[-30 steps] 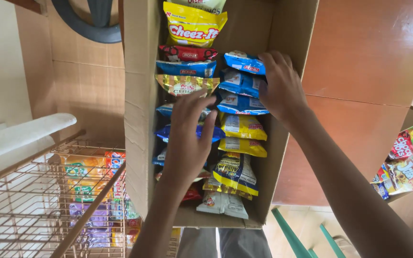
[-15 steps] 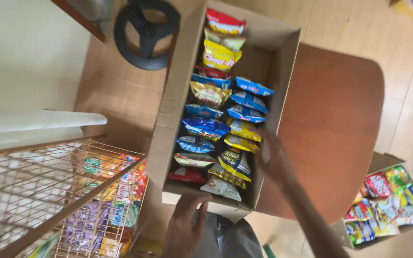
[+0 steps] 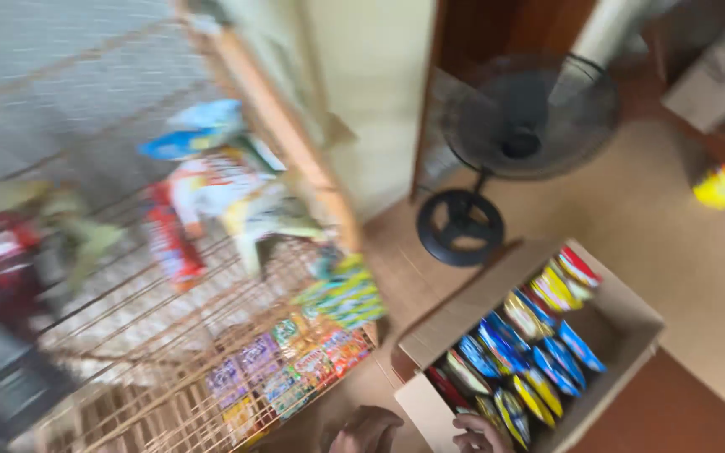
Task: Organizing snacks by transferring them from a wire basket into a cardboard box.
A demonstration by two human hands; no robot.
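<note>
Cardboard box (image 3: 623,315) of snack packets (image 3: 518,356) sits open at about four o'clock in the head view, on a reddish-brown surface (image 3: 673,411), its near corner cut off by the bottom edge. The packets, blue, yellow and red, stand in rows inside; their printing is too blurred to make out.

At six o'clock only the tops of two hands show. The right hand (image 3: 478,434) rests against the box's near rim, fingers curled, though whether they pinch a packet cannot be told. The left hand (image 3: 365,429), just beside it and clear of the box, is a dark blur, cropped at the knuckles; its fingers cannot be read.

A wire rack (image 3: 169,352) fills the frame from seven to ten o'clock, badly smeared by camera motion. Colourful packets hanging on the rack (image 3: 211,189) blur at ten o'clock, with small sachets (image 3: 295,369) on a lower tier at seven.

A black pedestal fan (image 3: 526,126) stands on the floor at one o'clock, beyond the box. Another carton (image 3: 715,80) is cropped at the upper right corner.
</note>
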